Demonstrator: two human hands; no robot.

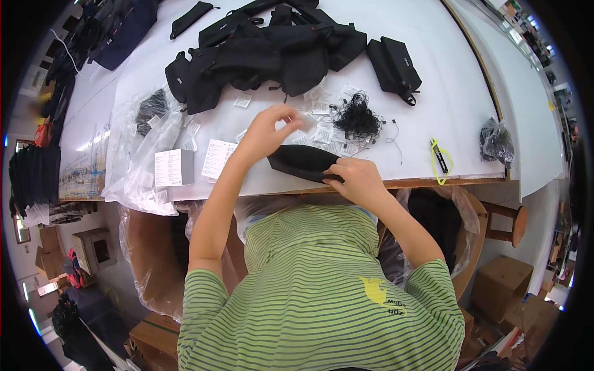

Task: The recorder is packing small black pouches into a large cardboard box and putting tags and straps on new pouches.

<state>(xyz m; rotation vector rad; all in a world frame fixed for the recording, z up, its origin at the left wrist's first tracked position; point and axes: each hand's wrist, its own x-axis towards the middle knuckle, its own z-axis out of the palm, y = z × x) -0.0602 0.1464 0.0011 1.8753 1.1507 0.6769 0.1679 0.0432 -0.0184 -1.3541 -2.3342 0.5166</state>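
Black fabric, matte and soft-looking, makes up the small flat pouch [303, 162] that lies at the near edge of the white table [433, 74], just in front of the person's green striped shirt [322, 290]. The pouch is a long, narrow shape, tapering to a point at its left end, with its right end hidden under the right hand [357, 179]. That hand presses down on it, the fingers curled over the pouch's right end and gripping it against the table edge. The left hand [267, 133] hangs raised just above the pouch's left end, its fingers bent and drawn together at the tips (whether they pinch anything small, I cannot tell).

Just beyond the pouch lie scattered white paper tags [322, 133] and a tangle of black strings [357, 117]. Further back sits a heap of black bags [272, 52], with one boxy black bag [394, 65] apart to the right. Clear plastic bags [139, 167] sprawl at the left edge beside a white printed leaflet [173, 167]. A yellow-handled tool [439, 161] rests at the right, near a crumpled dark plastic bundle [496, 141].
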